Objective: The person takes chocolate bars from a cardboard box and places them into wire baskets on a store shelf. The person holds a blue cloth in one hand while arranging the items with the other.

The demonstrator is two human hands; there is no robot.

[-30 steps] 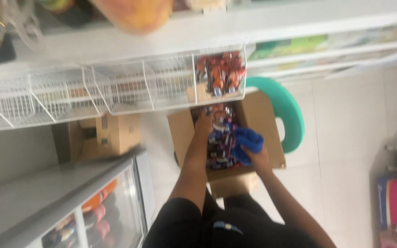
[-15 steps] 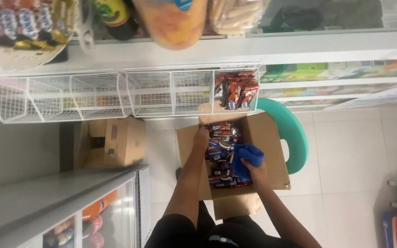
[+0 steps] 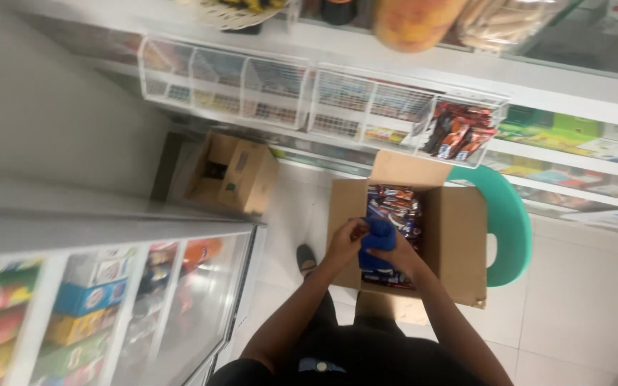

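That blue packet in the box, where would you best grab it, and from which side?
Take the blue packet by its two side edges, coming from above. It sits on top of the other snacks in the open box, and the box walls block any sideways approach. Both hands, left and right, already flank it.

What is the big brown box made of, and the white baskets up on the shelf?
The box looks like plain cardboard: matte brown, with folded flaps. The baskets look like thin wire coated white, since you can see through their grid. The snack packs seem shiny plastic wrap.
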